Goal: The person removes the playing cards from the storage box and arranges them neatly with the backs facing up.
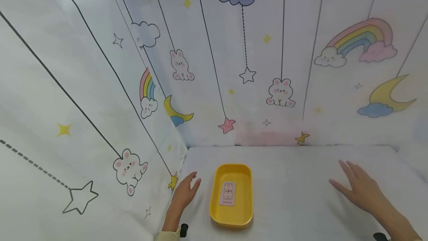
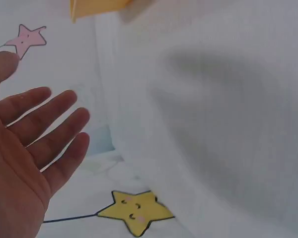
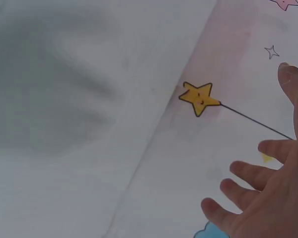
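Observation:
A yellow tray (image 1: 235,217) stands left of centre on the white table. Inside it lies a pink patterned playing card or card stack (image 1: 227,193), back side up. My left hand (image 1: 185,192) hovers just left of the tray, fingers extended and holding nothing. In the left wrist view that hand (image 2: 32,134) shows its palm with the fingers spread, and a corner of the tray (image 2: 99,6) appears at the top. Far to the right, my right hand (image 1: 359,189) is held above the table with spread fingers. The right wrist view shows this hand (image 3: 268,193) with nothing in it.
The white table (image 1: 287,189) meets a printed cloth backdrop (image 1: 254,107) along its far edge. Another printed cloth (image 1: 83,129) rises close beside the left hand. Shadows of the hands fall on the tabletop.

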Tool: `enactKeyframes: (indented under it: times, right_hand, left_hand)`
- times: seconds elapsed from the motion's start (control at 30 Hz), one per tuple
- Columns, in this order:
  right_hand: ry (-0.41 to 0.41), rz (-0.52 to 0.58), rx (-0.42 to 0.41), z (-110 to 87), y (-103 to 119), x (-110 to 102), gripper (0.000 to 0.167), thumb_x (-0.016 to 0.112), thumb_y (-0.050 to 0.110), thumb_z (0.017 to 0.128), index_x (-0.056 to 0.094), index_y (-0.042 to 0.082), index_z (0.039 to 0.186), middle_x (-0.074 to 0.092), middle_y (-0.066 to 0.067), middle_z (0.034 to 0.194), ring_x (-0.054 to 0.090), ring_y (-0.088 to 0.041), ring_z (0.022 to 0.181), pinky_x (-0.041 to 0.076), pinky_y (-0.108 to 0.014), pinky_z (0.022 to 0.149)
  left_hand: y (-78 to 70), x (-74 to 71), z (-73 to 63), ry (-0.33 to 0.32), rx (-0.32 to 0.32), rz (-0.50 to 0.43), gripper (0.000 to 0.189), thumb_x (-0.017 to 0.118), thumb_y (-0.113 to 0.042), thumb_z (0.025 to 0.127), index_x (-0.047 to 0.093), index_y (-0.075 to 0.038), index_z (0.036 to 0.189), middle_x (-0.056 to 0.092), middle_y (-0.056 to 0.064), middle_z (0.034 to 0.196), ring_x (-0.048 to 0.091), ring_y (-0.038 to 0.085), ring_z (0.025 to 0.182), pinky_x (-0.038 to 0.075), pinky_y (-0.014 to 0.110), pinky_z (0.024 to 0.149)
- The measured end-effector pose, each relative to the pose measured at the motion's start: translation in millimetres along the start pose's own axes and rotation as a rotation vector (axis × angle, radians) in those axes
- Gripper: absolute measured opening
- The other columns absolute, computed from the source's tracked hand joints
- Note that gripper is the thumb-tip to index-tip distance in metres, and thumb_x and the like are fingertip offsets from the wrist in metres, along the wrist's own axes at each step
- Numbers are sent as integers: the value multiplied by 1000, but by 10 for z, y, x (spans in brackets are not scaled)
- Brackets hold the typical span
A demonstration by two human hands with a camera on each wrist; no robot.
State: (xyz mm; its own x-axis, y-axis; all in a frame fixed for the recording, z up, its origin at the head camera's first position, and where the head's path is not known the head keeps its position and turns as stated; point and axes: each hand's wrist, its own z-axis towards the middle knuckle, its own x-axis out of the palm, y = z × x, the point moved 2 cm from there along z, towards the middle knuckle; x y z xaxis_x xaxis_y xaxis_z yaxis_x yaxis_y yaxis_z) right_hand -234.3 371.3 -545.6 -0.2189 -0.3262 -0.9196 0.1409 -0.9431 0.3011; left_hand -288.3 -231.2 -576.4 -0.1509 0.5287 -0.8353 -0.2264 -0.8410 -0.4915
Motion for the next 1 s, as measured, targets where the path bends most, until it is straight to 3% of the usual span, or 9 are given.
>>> enactKeyframes:
  times: [0.17,0.37,0.53,0.73,1.0]
  right_hand:
    - [-27,91,-44,73,206,92,86,66,45,95,28,-8,151,39,-40,143,36,-58,128,33,-75,95]
    - [23,160,-55,192,574,232,83,65,45,96,31,-8,150,40,-38,145,36,-57,131,32,-73,100]
    - [68,197,-62,279,878,393,82,64,46,96,32,-6,150,40,-36,146,37,-55,133,32,-71,104]
    - [70,231,-126,357,1229,628,78,64,45,96,35,-3,150,45,-33,145,43,-53,132,38,-69,102]
    - [237,257,-101,547,1804,935,90,57,63,93,29,5,156,39,-29,152,41,-49,138,37,-66,107]
  left_hand:
    - [-114,230,-58,86,-103,-207,32,52,-34,105,68,-7,114,72,6,100,68,18,83,55,33,70]
    - [-236,431,-87,180,-251,-414,37,48,-40,106,60,-7,94,62,5,79,60,17,65,47,27,55]
    - [-267,595,-71,185,-275,-398,40,46,-47,105,55,-12,89,53,-1,71,52,13,60,42,25,52]
    - [-265,734,-85,161,-270,-375,34,47,-40,106,53,-14,86,46,-3,70,45,11,61,36,24,52]
    - [-294,767,-90,123,-279,-370,31,48,-37,106,51,-15,84,44,-4,69,44,10,62,35,23,52]
